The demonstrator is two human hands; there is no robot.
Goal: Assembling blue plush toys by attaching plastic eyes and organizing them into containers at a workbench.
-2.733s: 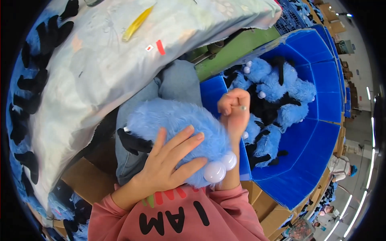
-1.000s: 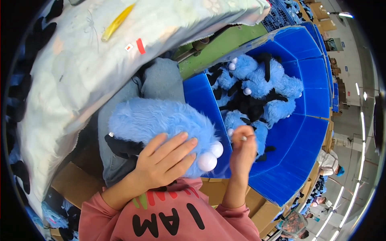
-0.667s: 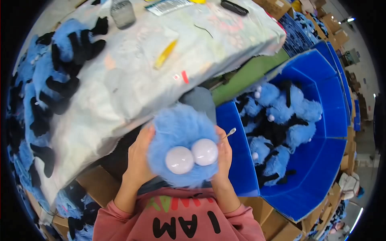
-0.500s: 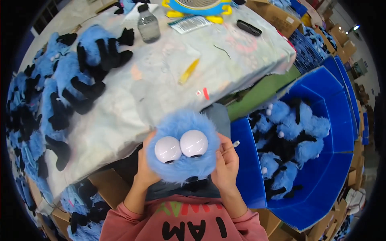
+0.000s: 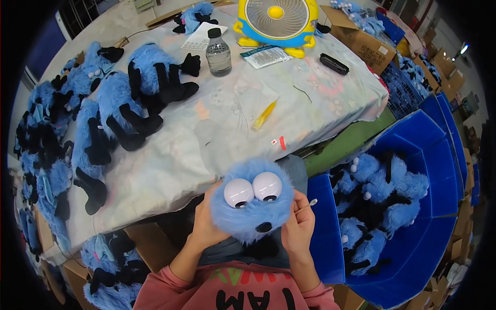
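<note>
A fluffy blue plush toy head (image 5: pixel 248 219) with two bulging white eyes and a black nose (image 5: pixel 263 227) is held in front of my body, its face turned up. My left hand (image 5: pixel 209 219) is closed around its left side, the fingertips hidden behind the fur. On the other side my right hand (image 5: pixel 299 225) touches the fur and pinches a thin cotton swab (image 5: pixel 313 202), whose white tip points up and to the right. Something black (image 5: pixel 261 248) hangs below the head, partly hidden.
Many blue plush toys (image 5: pixel 119 103) with black limbs lie along the table's left (image 5: pixel 175 160). On it also are a bottle (image 5: pixel 218 54), a toy-shaped fan (image 5: pixel 276 18), a yellow tool (image 5: pixel 265 114) and a black case (image 5: pixel 334 64). A blue bin (image 5: pixel 408 248) of plush toys stands right.
The plush head has tipped, so its pupils and black nose show more fully. My view has shifted, and the table and bin appear lower and farther right. Both hands keep their hold.
</note>
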